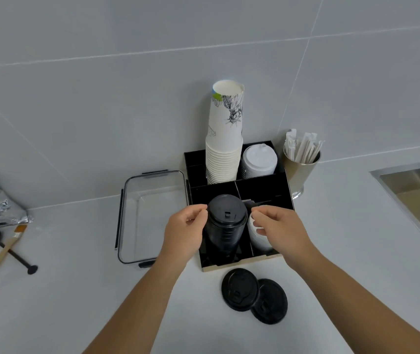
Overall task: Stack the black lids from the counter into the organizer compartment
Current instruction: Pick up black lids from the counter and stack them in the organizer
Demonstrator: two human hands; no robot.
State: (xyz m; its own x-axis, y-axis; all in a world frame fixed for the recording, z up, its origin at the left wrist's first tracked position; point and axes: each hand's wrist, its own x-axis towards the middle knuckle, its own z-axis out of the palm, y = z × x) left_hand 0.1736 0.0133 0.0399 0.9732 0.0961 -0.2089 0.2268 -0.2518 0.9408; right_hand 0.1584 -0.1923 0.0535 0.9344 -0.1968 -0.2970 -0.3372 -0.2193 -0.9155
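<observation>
A tall stack of black lids (pixel 226 221) stands in the front-left compartment of the black organizer (pixel 239 261). My left hand (pixel 186 228) pinches the left rim of the stack's top lid. On the other side, my right hand (pixel 280 226) hovers with thumb and fingers closed, a small gap away from the right rim. Two more black lids lie flat and overlapping on the counter in front of the organizer: one on the left (pixel 239 288) and one on the right (pixel 270 301).
In the organizer's back row stand stacked paper cups (pixel 225 139) and white lids (pixel 260 159), with white cups (pixel 258 237) at the front right. A clear container (pixel 150 213) sits left, a straw holder (pixel 300 164) right. Sink (pixel 418 195) far right. A foil bag, scoop and brush lie far left.
</observation>
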